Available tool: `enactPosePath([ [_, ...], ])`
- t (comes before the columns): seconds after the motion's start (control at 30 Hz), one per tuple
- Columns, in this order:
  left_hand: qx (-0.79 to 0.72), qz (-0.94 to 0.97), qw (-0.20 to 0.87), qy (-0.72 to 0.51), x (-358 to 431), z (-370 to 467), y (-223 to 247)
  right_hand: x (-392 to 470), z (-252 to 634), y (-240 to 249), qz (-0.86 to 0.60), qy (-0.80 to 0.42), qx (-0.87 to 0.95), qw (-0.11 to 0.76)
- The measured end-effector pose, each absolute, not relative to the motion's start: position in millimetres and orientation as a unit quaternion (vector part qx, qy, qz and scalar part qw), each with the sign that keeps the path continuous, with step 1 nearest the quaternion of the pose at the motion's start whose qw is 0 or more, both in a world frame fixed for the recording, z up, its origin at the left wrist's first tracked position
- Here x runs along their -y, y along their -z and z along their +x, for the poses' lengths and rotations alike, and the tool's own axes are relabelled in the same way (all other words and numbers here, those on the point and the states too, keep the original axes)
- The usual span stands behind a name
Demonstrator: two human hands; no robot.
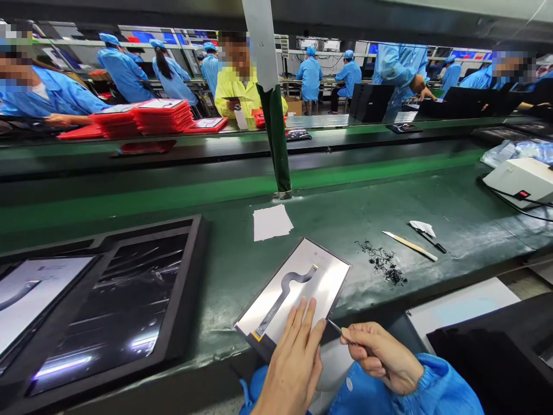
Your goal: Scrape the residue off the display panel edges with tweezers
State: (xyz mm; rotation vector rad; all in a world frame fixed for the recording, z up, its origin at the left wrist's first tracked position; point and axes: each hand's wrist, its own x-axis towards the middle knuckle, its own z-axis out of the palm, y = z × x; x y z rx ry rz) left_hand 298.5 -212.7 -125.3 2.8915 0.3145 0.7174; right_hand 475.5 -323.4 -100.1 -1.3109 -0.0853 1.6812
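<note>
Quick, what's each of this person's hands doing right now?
Left hand: open, laid flat on the display panel.
Right hand: closed, holding a slim pointed tool at the panel's edge.

- A green-topped workbench (224, 253) spans the middle of the frame, with pale glare along its surface.
- A bright green strip (194, 185) runs along its far side, with a dark band (207, 164) beyond.
- A light grey post (260, 46), wrapped in dark green (276, 144) lower down, stands at upper centre.
- A dark beam (151, 14) crosses the top.
- Greyish floor (525, 281) shows at the right edge.
</note>
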Motion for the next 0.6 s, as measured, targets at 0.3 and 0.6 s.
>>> enactPosePath([
  [0.3, -0.103, 0.97, 0.051, -0.213, 213.6, 298.2, 130.5, 327.4, 466.0, 112.3, -0.595, -0.625, 0.127, 0.489],
  [0.6, -0.108, 0.965, 0.052, -0.232, 214.0, 300.2, 128.7, 339.4, 452.2, 107.8, -0.773, -0.2, 0.468, 0.379],
])
